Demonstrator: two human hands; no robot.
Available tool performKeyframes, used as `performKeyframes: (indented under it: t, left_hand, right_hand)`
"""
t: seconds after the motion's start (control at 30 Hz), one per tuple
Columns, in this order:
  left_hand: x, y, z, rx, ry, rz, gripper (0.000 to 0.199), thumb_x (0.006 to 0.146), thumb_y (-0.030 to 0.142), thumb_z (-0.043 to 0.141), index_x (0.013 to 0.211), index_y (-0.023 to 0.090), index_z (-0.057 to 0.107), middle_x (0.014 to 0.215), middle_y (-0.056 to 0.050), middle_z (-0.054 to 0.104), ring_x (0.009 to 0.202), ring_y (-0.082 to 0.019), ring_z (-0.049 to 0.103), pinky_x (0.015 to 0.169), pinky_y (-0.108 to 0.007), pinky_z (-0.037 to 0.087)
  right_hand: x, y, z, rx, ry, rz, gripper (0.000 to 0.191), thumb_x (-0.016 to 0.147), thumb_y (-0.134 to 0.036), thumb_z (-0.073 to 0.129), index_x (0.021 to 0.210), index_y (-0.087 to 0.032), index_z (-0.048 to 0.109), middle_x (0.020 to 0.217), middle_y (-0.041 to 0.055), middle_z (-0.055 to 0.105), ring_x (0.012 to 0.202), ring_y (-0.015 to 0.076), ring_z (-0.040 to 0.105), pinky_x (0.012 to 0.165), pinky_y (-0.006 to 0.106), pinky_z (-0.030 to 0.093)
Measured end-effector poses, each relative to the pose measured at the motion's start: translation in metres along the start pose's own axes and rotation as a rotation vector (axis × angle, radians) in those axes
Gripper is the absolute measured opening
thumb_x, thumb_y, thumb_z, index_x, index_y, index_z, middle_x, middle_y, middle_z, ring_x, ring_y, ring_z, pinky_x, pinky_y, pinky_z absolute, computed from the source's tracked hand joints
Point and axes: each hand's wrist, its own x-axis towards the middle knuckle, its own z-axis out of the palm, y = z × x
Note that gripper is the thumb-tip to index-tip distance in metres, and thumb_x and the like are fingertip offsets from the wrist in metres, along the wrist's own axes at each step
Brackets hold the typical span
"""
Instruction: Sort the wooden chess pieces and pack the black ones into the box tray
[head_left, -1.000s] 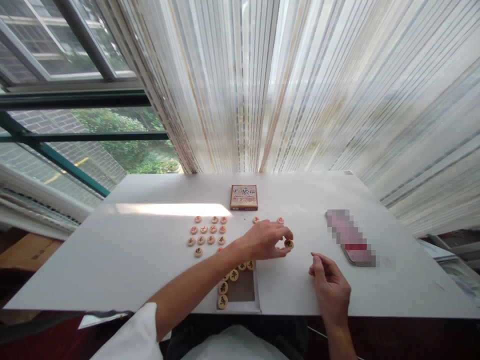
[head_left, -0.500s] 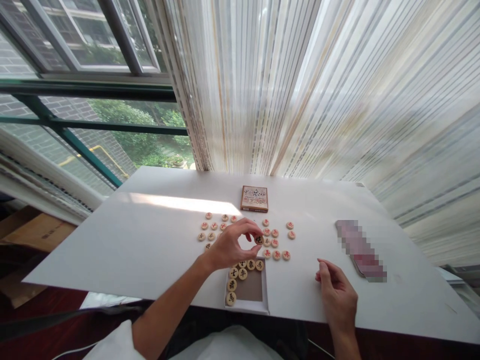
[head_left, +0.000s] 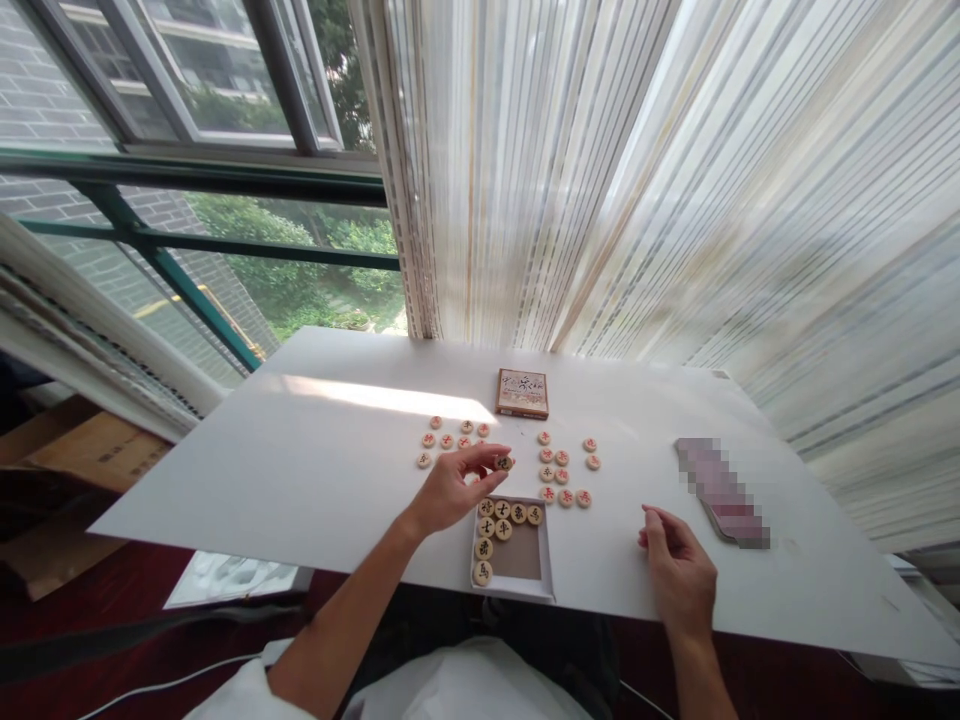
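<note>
Eight black-marked discs (head_left: 503,530) inside open white tray (head_left: 525,557).

Wht top (head_left: 461,680) w/ short L slv (head_left: 247,693)

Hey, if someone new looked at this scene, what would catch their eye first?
Probably the striped curtain, filling the upper right beside the window. Near the middle, the left hand pinches a black-marked round piece by the far edge of an open tray. A sunlit strip crosses the white table, left of the small box.

The pieces (head_left: 503,530) look wooden, the table (head_left: 600,555) smooth.
</note>
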Motion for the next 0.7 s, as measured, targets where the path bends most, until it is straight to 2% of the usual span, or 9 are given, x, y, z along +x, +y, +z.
performKeyframes:
  t: [0.33, 0.53, 0.63, 0.7]
  left_hand:
    - [-0.009, -0.003, 0.002, -0.080, -0.031, -0.027, 0.043, 0.089, 0.030, 0.071, 0.128, 0.015, 0.064, 0.106, -0.010, 0.077, 0.097, -0.020, 0.073, 0.091, -0.038, 0.060]
    - [-0.013, -0.003, 0.003, -0.038, -0.070, -0.059, 0.043, 0.092, 0.033, 0.068, 0.131, 0.016, 0.062, 0.104, -0.008, 0.076, 0.097, -0.020, 0.072, 0.088, -0.039, 0.061]
    - [-0.011, -0.001, 0.005, 0.014, -0.093, -0.053, 0.041, 0.094, 0.033, 0.065, 0.132, 0.018, 0.062, 0.104, -0.008, 0.076, 0.094, -0.019, 0.071, 0.085, -0.036, 0.061]
    - [-0.009, 0.001, 0.008, 0.063, -0.103, -0.033, 0.039, 0.093, 0.033, 0.066, 0.130, 0.019, 0.063, 0.103, -0.007, 0.076, 0.091, -0.018, 0.071, 0.082, -0.033, 0.061]
  right_hand:
    - [0.000, -0.001, 0.002, 0.023, -0.024, -0.022, 0.052, 0.080, -0.061, 0.066, 0.102, -0.015, 0.073, 0.073, 0.0023, 0.067, 0.067, 0.0203, 0.065, 0.067, 0.031, 0.053]
    - [-0.001, -0.002, 0.001, -0.013, -0.016, -0.033, 0.050, 0.081, -0.061, 0.065, 0.102, -0.016, 0.073, 0.076, 0.0036, 0.070, 0.069, 0.0217, 0.067, 0.069, 0.032, 0.054]
    - [-0.006, -0.010, 0.005, -0.045, -0.003, -0.077, 0.046, 0.083, -0.058, 0.064, 0.102, -0.017, 0.073, 0.081, 0.0057, 0.074, 0.075, 0.0237, 0.070, 0.075, 0.034, 0.054]
    - [-0.013, -0.023, 0.011, -0.026, -0.077, -0.130, 0.041, 0.087, -0.054, 0.063, 0.104, -0.018, 0.072, 0.083, 0.0061, 0.074, 0.080, 0.0242, 0.071, 0.079, 0.035, 0.054]
